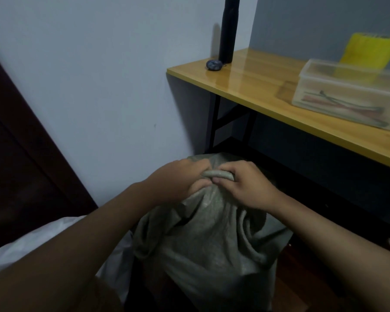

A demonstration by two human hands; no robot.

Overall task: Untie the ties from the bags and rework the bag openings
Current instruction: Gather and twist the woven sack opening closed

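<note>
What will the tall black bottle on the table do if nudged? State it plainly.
The black bottle stands upright, tall and narrow on a glossy wooden table, so it probably tips rather than slides. Being cylindrical, it would likely roll once down. Its weight cannot be judged.

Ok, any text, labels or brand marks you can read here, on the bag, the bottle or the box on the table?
None can be read.
Grey-green bag: plain weave, no print showing.
Black bottle: no label visible.
Clear plastic box: no lettering.
Yellow sheet: blank, blurred.
Small dark object beside the bottle: too blurred to tell.
</note>
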